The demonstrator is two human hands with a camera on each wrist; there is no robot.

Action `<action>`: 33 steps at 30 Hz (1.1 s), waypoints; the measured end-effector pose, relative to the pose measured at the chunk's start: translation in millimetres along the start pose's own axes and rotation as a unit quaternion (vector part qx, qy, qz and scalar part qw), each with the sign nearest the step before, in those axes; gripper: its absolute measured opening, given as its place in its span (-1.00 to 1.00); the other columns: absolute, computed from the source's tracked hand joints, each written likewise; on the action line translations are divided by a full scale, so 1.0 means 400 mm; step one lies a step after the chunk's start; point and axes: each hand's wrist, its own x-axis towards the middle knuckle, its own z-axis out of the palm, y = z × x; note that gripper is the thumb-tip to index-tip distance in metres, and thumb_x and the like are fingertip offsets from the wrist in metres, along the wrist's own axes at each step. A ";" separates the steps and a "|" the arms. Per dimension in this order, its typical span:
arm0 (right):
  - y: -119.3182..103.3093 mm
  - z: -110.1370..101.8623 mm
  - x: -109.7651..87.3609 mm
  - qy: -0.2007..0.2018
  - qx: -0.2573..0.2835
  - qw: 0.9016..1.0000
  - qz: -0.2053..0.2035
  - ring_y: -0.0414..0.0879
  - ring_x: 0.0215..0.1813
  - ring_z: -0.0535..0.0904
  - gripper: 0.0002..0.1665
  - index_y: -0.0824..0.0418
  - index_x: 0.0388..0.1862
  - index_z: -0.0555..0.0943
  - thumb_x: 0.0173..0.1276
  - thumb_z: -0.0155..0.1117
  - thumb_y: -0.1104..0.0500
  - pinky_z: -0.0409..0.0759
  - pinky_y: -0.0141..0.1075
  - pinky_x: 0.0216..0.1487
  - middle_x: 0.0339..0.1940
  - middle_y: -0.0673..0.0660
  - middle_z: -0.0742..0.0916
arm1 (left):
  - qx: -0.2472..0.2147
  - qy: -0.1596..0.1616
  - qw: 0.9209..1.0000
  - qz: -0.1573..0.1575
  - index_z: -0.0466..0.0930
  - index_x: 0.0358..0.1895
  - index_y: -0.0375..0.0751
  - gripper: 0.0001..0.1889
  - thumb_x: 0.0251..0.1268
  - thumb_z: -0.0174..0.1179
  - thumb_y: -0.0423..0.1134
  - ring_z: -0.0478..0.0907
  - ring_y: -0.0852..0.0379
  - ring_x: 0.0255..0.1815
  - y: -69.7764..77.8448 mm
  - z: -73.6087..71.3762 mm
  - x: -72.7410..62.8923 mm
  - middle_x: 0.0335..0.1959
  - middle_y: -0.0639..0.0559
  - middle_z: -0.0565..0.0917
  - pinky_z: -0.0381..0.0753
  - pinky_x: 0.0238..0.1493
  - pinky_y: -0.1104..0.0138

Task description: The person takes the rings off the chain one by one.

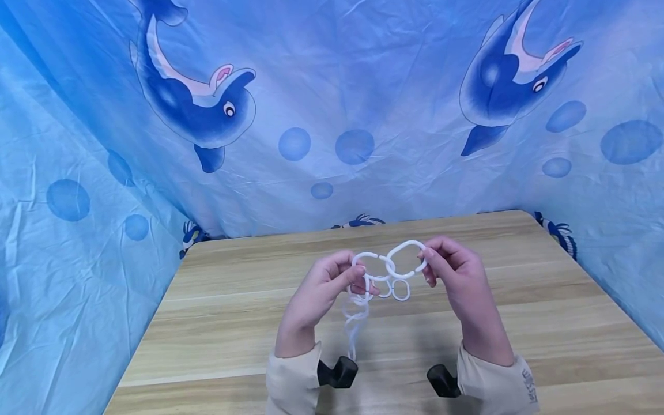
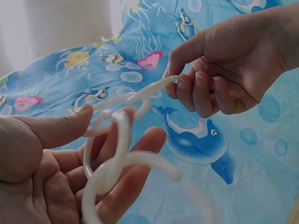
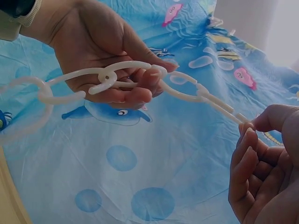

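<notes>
A white plastic chain [image 3: 124, 65] of oval links, each with a small gap, hangs between the two hands above the table. My left hand [image 1: 316, 291] pinches one link [image 1: 366, 254] between thumb and fingers. Interlocked with it is the end link [image 1: 410, 242], whose outer side my right hand [image 1: 461, 274] pinches with thumb and fingertips. In the left wrist view, more links [image 2: 122, 144] lie over the fingers of the left hand and partly hide them. The rest of the chain dangles blurred below that hand in the head view.
Below the hands lies a wood-grain table [image 1: 223, 323]. A blue curtain [image 1: 321, 75] printed with dolphins and bubbles surrounds its back and sides. Black wrist mounts [image 1: 339, 372] stick out from both beige sleeves [image 1: 293, 377].
</notes>
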 end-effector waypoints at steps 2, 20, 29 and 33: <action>0.001 0.000 0.000 0.001 0.001 1.000 0.003 -0.22 -0.57 0.39 -0.72 0.17 -0.39 0.62 0.41 0.06 0.44 0.44 -0.41 -0.61 -0.60 -0.04 0.57 | -0.008 0.003 1.000 0.001 0.40 -0.24 -0.59 -0.70 0.47 0.03 -0.28 0.72 0.30 -0.36 -0.001 -0.001 0.000 -0.46 0.10 0.68 0.63 -0.32 0.45; -0.002 -0.003 0.003 0.015 0.004 1.000 0.017 -0.23 -0.57 0.40 -0.77 0.20 -0.38 0.59 0.40 0.08 0.43 0.44 -0.42 -0.62 -0.60 -0.03 0.56 | -0.039 0.020 0.999 -0.019 0.40 -0.11 -0.61 -0.74 0.42 0.07 -0.36 0.65 0.24 -0.47 0.001 0.000 0.004 -0.45 0.17 0.62 0.69 -0.29 0.37; -0.003 -0.005 0.004 0.017 0.012 1.000 0.013 -0.23 -0.58 0.40 -0.77 0.20 -0.39 0.59 0.39 0.08 0.45 0.44 -0.43 -0.62 -0.61 -0.03 0.56 | -0.053 0.022 0.998 -0.025 0.33 -0.09 -0.67 -0.74 0.40 0.03 -0.42 0.49 0.31 -0.57 0.001 0.000 0.005 -0.48 0.16 0.53 0.59 -0.44 0.48; -0.003 -0.005 0.004 0.018 0.013 1.000 0.015 -0.23 -0.58 0.40 -0.78 0.22 -0.38 0.59 0.40 0.09 0.44 0.44 -0.43 -0.62 -0.61 -0.03 0.56 | -0.061 0.022 0.998 -0.027 0.35 -0.10 -0.62 -0.78 0.39 0.03 -0.43 0.45 0.32 -0.58 0.001 0.002 0.006 -0.47 0.17 0.54 0.55 -0.48 0.51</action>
